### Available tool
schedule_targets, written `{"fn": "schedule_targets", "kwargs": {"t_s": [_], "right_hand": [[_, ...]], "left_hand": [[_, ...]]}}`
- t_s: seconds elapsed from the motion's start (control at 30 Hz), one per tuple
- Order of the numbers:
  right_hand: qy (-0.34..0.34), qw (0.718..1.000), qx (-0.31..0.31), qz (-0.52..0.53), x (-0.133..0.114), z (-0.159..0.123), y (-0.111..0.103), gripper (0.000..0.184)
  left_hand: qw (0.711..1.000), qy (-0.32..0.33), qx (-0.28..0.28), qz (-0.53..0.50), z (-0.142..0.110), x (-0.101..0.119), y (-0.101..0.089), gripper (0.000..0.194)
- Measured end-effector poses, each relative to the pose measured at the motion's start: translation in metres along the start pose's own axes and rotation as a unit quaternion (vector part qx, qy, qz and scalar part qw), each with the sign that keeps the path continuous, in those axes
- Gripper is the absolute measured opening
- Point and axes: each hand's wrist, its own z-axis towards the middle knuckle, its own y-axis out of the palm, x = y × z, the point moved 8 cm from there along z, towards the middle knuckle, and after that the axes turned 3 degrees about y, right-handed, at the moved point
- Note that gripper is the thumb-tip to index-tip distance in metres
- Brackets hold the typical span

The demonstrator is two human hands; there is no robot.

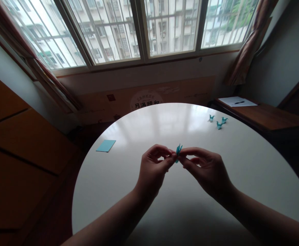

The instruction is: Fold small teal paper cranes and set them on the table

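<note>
A small folded piece of teal origami paper (178, 149) is pinched between both hands above the middle of the white table. My left hand (155, 164) grips its left side between thumb and forefinger. From the other side, my right hand (206, 165) pinches it with thumb and forefinger. Narrow points of the paper stick up above the fingertips, and its lower part is partly hidden by them. Three folded teal paper cranes (219, 125) stand together at the table's far right. On the left lies a stack of square light-blue paper (106, 146).
The round white table (108, 191) has a curved edge on both sides. Beyond it at the right, a brown wooden desk (275, 118) holds a white sheet (238, 101) with a pen on it. A printed cardboard panel (175, 92) stands below the barred window.
</note>
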Motion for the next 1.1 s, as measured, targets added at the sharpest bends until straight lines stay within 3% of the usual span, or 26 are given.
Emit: {"fn": "schedule_targets", "kwargs": {"t_s": [0.27,0.4,0.5,0.67,0.9,1.1], "right_hand": [[0.009,1.0,-0.001,0.013,0.002,0.0,0.0,0.006],[0.02,0.999,0.019,0.046,0.008,0.0,-0.003,0.021],[0.027,0.998,0.024,0.056,0.009,0.001,-0.003,0.028],[0.015,0.999,0.026,0.029,0.007,0.002,-0.005,0.025],[0.052,0.997,-0.052,0.026,0.014,0.003,0.003,0.026],[0.104,0.99,-0.079,0.046,0.024,0.005,0.008,0.027]], "left_hand": [[1.0,0.01,-0.021,0.004,-0.001,0.004,0.003,0.014],[1.0,-0.012,-0.028,-0.001,0.0,-0.001,0.002,0.017],[0.997,-0.048,-0.054,-0.006,0.003,-0.004,0.005,0.028],[0.99,-0.081,-0.116,0.017,0.005,-0.003,0.011,0.021],[0.987,-0.037,-0.092,0.125,0.006,0.005,0.001,0.017],[0.979,0.004,-0.099,0.178,0.007,0.011,0.003,0.015]]}}
